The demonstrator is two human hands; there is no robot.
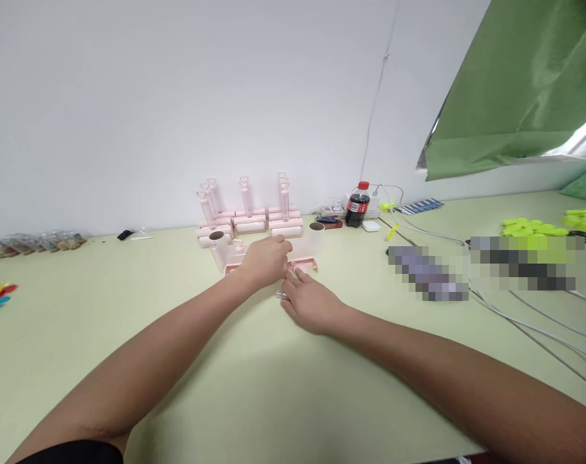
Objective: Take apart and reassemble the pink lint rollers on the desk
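My left hand point(266, 261) is closed, its fingertips pinched together over a pink lint roller part point(308, 264) that my right hand also touches. What the left fingers grip is hidden. My right hand point(309, 301) curls low over the table, with the end of a clear pinkish handle point(280, 294) sticking out past its fingers. Just beyond the hands stand two white paper rolls with brown cores, the left roll point(217, 252) and the right roll point(316, 238). Another pink part point(232, 268) lies partly behind my left wrist.
Several pink lint rollers point(251, 222) with upright heart-topped handles stand by the wall. A cola bottle point(358, 206) and a power strip point(332, 211) are right of them. Cables point(519, 320) cross the right side, near bright yellow pieces point(532, 228). Wrapped packets point(34, 243) lie far left.
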